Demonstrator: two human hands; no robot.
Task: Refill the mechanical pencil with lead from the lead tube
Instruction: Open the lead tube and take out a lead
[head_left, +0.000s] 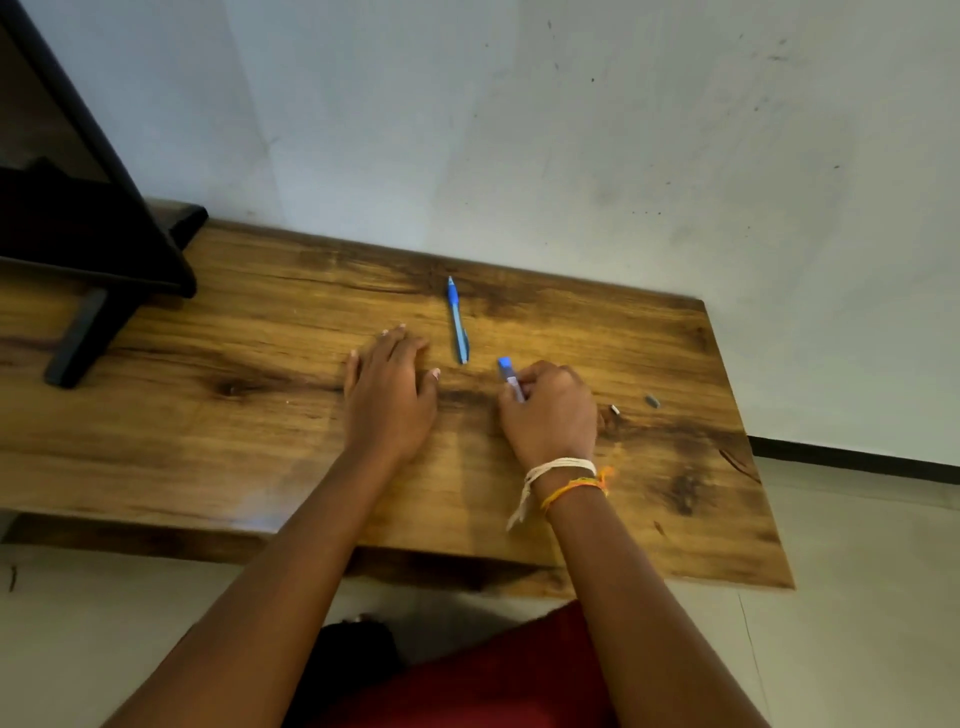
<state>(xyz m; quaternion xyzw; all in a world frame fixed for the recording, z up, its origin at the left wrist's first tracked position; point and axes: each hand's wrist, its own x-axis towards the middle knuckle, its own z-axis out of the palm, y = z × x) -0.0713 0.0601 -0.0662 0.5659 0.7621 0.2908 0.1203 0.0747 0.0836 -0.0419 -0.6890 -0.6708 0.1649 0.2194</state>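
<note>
A blue mechanical pencil (457, 319) lies on the wooden table (260, 364), tip pointing away toward the wall. My left hand (387, 395) rests flat on the wood just left of the pencil, fingers spread, holding nothing. My right hand (550, 410) sits to the right of the pencil, its fingers closed around the lead tube (510, 376), a small clear tube with a blue cap that sticks out toward the pencil's back end. The tube's lower part is hidden in my fingers.
Two small loose pieces lie right of my right hand: a dark metal bit (615, 409) and a grey piece (652, 400). A black monitor on its stand (83, 332) occupies the table's left end. A white wall runs behind the table.
</note>
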